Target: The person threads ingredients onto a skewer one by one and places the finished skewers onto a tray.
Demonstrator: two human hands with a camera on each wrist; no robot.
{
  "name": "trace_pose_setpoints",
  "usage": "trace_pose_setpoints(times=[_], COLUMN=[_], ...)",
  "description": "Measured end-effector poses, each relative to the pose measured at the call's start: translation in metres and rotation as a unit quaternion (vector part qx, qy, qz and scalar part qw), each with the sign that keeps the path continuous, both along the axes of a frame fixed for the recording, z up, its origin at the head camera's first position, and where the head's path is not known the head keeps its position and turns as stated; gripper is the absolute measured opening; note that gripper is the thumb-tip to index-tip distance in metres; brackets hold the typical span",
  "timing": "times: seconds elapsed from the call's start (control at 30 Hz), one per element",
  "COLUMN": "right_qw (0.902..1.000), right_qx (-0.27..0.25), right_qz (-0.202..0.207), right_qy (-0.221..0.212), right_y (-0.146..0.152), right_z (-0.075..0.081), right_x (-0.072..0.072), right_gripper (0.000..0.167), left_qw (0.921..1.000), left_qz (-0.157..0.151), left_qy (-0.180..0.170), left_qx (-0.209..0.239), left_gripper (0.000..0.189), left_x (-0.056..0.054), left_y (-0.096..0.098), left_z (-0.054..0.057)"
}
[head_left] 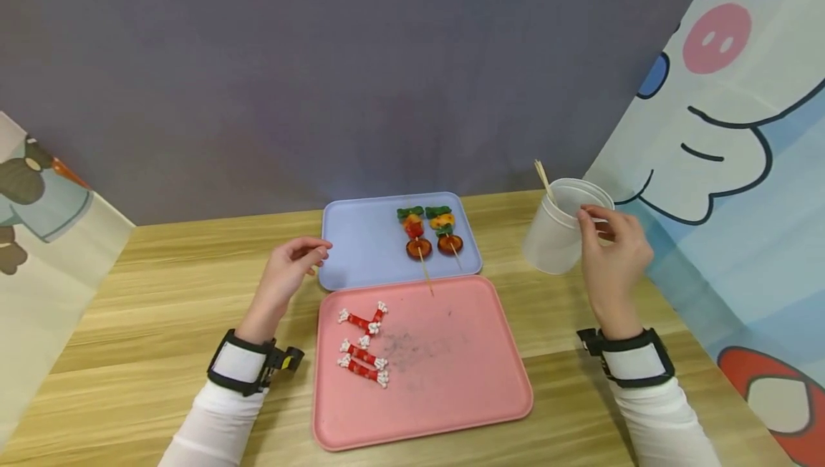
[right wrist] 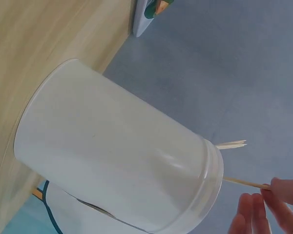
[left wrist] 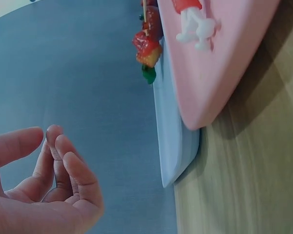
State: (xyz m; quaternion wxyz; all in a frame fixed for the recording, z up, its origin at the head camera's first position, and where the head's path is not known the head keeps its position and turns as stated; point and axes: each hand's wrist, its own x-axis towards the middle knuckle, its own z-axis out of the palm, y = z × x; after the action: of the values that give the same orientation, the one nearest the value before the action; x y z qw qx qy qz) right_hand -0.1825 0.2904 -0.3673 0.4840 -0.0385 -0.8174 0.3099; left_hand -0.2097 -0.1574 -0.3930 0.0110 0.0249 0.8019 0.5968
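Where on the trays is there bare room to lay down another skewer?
The blue tray is bare on its left half, beside the two skewers. The pink tray is bare right of the candies. It is crowded at the blue tray's right side, where one stick overhangs the pink tray.

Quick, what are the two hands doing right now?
Left hand: loosely curled, holding nothing, beside the blue tray.
Right hand: fingers pinch a wooden skewer at the white cup.

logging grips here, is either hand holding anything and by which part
The right hand pinches a wooden skewer by its upper end, at the rim of the white cup. The left hand holds nothing.
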Motion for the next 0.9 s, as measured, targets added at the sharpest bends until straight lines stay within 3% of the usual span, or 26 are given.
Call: trace_pose_setpoints(times=[0.5,0.9], right_qw=[0.996,0.9917], right_qx=[-0.053,-0.048], right_qz=[0.001,-0.001], right_qy=[0.072,0.12], right_y=[-0.012,-0.021], right_z=[0.015,0.037], right_x=[0.001,0.01], right_gripper=[0.018,0.019], left_qw=[0.9999,1.0], left_qz=[0.003,0.001], left_qy=[0.011,0.002], left_qx=[0.002,0.002], left_gripper=[0.028,0.027], left_x=[0.001,0.0], left_y=[-0.004,0.001], left_z=[0.002,0.003])
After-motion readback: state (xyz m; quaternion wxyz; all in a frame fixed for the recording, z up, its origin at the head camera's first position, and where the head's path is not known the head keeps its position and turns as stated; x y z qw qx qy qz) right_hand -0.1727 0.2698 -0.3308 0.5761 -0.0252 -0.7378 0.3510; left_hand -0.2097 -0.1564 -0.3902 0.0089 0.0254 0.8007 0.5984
